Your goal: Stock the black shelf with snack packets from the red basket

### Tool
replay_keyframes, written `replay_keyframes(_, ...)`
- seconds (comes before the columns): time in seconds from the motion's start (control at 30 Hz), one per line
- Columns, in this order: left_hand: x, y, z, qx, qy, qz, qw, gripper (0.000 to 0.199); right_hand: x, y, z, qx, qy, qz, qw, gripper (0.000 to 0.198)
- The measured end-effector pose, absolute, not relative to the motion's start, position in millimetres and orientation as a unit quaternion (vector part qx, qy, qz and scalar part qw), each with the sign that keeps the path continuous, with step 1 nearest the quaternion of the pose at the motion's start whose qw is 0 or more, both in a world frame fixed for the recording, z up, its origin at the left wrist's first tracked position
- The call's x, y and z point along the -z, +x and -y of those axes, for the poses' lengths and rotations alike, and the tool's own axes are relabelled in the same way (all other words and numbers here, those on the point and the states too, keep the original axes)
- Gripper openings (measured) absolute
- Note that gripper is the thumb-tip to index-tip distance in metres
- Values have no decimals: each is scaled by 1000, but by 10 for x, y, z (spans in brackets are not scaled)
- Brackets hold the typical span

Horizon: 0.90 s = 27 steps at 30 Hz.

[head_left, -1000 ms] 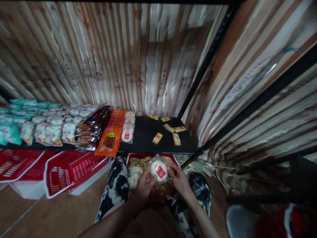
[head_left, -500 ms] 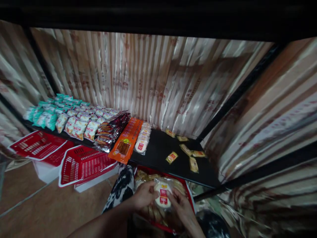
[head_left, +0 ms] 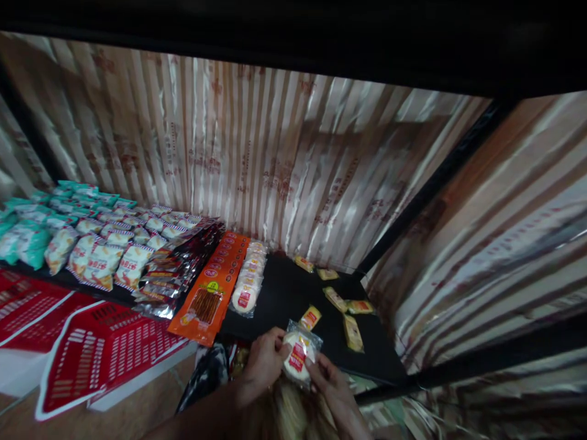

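A clear packet with a round white rice cracker [head_left: 297, 355] and a red label is pinched between my two hands, in front of the shelf edge. My left hand [head_left: 266, 360] grips its left side, and my right hand [head_left: 332, 385] its lower right side. On the black shelf [head_left: 279, 293], a row of matching cracker packets [head_left: 245, 296] lies to the left. Beside that row is a flat orange packet [head_left: 213, 293] of brown sticks. Several small yellow packets [head_left: 353, 333] lie scattered on the right. Below my hands, more wrapped snacks [head_left: 293, 406] are blurred.
Dark foil packets [head_left: 177, 269], white snack bags [head_left: 103, 263] and teal bags [head_left: 32, 241] fill the shelf's left part. Red baskets [head_left: 110, 348] stand below at left. A black post [head_left: 426, 189] slants up at right, before pleated wrapping [head_left: 266, 153]. A dark upper shelf [head_left: 293, 36] hangs overhead.
The view has come closer to the shelf and turned right. My hands have lifted the rice cracker packet from over the basket towards the shelf edge, both still holding it.
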<state>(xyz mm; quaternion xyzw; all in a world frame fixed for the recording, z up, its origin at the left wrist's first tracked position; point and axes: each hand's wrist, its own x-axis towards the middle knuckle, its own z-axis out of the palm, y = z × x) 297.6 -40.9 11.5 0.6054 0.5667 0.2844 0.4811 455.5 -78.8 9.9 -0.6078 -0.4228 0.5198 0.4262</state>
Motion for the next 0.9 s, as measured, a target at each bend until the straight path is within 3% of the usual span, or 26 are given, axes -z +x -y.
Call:
replay_keyframes(0.33, -226, 3323, -444, -371, 613, -594, 366, 43, -76, 4696, -465, -436, -653, 409, 465, 41)
replay_keyframes(0.6, -15, 3662, -1179, -386, 514, -636, 428, 41, 196, 4578, -1523, -412, -669, 433, 441, 18)
replay_keyframes(0.9, 161, 3676, -1914, -397, 490, -651, 423, 38, 584, 4554, -2311, -269, -723, 472, 428, 30)
